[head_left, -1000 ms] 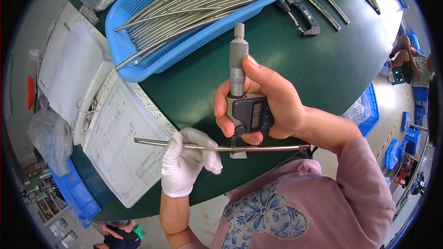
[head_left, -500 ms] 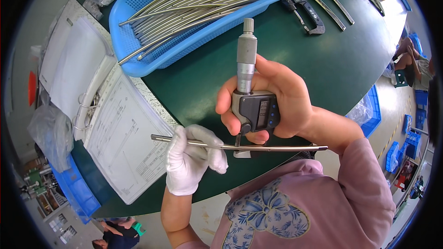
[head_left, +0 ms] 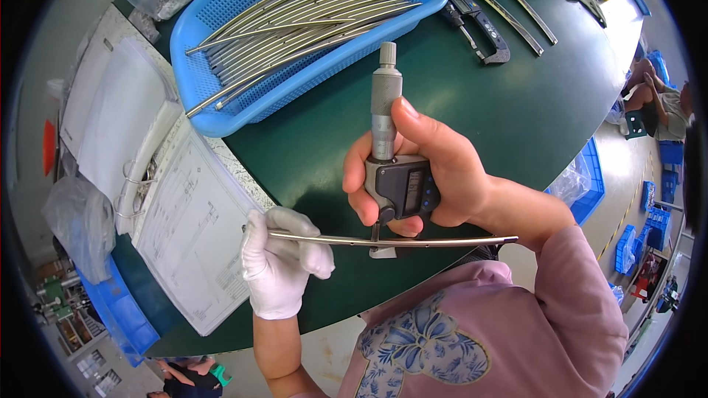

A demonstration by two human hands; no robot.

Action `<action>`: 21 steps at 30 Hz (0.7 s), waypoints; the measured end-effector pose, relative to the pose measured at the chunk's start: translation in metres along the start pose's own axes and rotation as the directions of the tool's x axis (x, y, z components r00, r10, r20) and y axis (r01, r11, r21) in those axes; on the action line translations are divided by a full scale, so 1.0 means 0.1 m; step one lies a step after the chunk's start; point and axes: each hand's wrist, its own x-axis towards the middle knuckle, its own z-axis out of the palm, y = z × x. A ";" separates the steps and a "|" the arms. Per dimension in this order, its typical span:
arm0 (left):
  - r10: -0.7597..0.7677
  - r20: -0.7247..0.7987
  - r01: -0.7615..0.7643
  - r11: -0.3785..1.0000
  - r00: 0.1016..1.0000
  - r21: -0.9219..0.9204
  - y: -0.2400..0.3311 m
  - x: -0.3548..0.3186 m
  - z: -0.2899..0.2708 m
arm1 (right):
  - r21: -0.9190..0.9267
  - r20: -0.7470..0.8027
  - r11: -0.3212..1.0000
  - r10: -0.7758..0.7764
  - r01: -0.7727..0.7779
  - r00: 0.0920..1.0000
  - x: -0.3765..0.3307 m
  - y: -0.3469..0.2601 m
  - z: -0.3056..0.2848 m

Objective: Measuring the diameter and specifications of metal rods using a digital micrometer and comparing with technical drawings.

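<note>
My left hand, in a white glove, pinches a slim, slightly curved metal rod near its left end. The rod lies about level, with small dark holes along it. My bare right hand grips a digital micrometer upright, with its thimble at the top and the thumb beside the barrel. The rod passes through the micrometer's jaw at the lower end of its frame. Whether the spindle touches the rod I cannot tell. The fingers of my right hand wrap around the frame and partly hide it.
A blue perforated basket of similar rods stands at the far left on the green table. Beyond lie a second micrometer and two curved strips. An open ring binder with drawings lies at left.
My left hand has slid left along the rod, close to its end. The rod stays in the micrometer's jaw, and my right hand keeps its hold. The whole view has shifted slightly.
</note>
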 end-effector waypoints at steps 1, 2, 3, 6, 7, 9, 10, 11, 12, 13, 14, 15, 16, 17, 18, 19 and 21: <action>-0.002 0.003 0.002 1.000 1.000 -0.019 0.00 0.00 -0.02 | 0.001 -0.008 1.000 0.009 -0.009 1.000 0.00 0.00 0.00; -0.001 0.004 0.001 1.000 1.000 -0.020 0.00 0.00 0.01 | -0.001 -0.008 1.000 0.009 -0.009 1.000 0.00 0.00 0.01; 0.011 -0.032 -0.010 0.999 0.999 0.035 -0.03 0.01 0.06 | 0.035 -0.031 0.999 0.032 -0.031 0.999 -0.01 -0.02 0.01; 0.004 -0.063 -0.003 1.000 0.998 0.022 -0.04 -0.02 0.11 | 0.071 -0.038 0.996 0.059 -0.057 0.997 -0.02 -0.02 0.02; -0.021 -0.044 0.019 0.998 0.999 -0.052 -0.04 -0.02 0.11 | 0.064 -0.036 0.996 0.058 -0.056 0.998 -0.02 -0.03 0.02; -0.028 -0.019 0.026 0.997 0.999 -0.067 -0.05 -0.01 0.10 | 0.090 -0.040 0.994 0.064 -0.060 0.997 -0.02 -0.02 0.01; -0.039 -0.016 0.037 0.997 0.999 -0.069 -0.05 -0.01 0.10 | 0.098 -0.029 0.994 0.059 -0.056 0.998 -0.02 -0.02 0.01; -0.050 -0.012 0.049 0.996 0.999 -0.071 -0.06 0.00 0.10 | 0.105 -0.018 0.993 0.055 -0.053 0.998 -0.01 -0.01 0.00; -0.049 -0.015 0.048 0.996 0.999 -0.071 -0.06 0.00 0.10 | 0.107 -0.017 0.993 0.057 -0.055 0.998 -0.01 -0.01 0.00; -0.046 -0.006 0.045 0.997 0.999 -0.069 -0.07 0.00 0.10 | 0.096 -0.015 0.994 0.049 -0.047 0.999 -0.01 -0.01 0.00; -0.042 0.003 0.043 0.997 0.999 -0.066 -0.08 -0.01 0.10 | 0.085 -0.013 0.996 0.041 -0.040 0.999 0.00 0.00 0.00; -0.042 0.001 0.042 0.997 0.999 -0.066 -0.08 -0.01 0.11 | 0.086 -0.011 0.995 0.043 -0.042 0.999 0.00 0.00 0.00; -0.055 0.008 0.055 0.998 0.998 -0.031 -0.08 0.00 0.12 | 0.088 -0.013 0.996 0.035 -0.033 0.999 0.00 0.01 0.00; -0.068 0.014 0.068 0.998 0.998 0.003 -0.09 0.00 0.13 | 0.090 -0.014 0.996 0.027 -0.025 1.000 0.00 0.01 0.00; -0.071 0.015 0.071 0.997 0.997 0.018 -0.09 0.00 0.13 | 0.090 -0.015 0.996 0.026 -0.025 1.000 0.00 0.00 0.01; -0.072 0.015 0.072 0.997 0.997 0.018 -0.10 0.00 0.13 | 0.055 -0.026 0.998 0.021 -0.020 0.999 0.00 -0.01 0.01; -0.100 0.015 0.101 0.995 0.995 -0.018 -0.10 0.00 0.13 | 0.019 -0.038 1.000 0.015 -0.014 0.999 0.00 -0.01 0.02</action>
